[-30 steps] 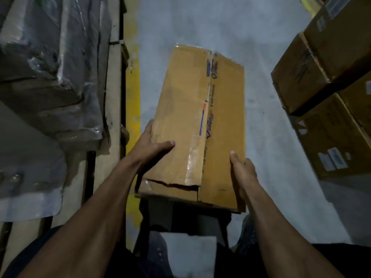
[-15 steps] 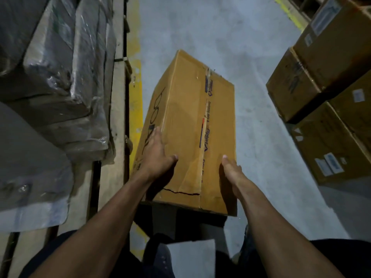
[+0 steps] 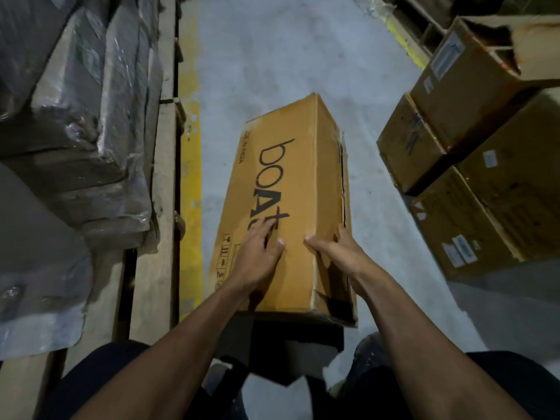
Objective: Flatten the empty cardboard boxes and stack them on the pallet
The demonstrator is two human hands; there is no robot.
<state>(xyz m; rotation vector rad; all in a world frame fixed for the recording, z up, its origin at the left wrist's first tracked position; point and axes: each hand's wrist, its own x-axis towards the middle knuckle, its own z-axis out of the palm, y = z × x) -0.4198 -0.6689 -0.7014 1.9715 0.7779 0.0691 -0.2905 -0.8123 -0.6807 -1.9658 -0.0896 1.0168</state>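
A long, tan-orange rectangular cardboard box [image 3: 288,201] lies lengthwise over the grey concrete floor [image 3: 288,50], its near end held up in front of the person. Its broad upper face carries large dark lettering reading "boAt" (the last letter partly under the fingers) and a column of small handling symbols near the lower left edge. The right-hand seam is split and ragged, with a dark gap along it, and the near right corner is torn. The left hand [image 3: 257,256] lies flat and spread on the upper face. The right hand [image 3: 336,253] is open, thumb on the top face and fingers wrapped over the right edge. To the left sits a wooden pallet [image 3: 154,207] bearing plastic-wrapped flattened cardboard [image 3: 91,116]; brown stacked cartons [image 3: 472,153] stand at right.
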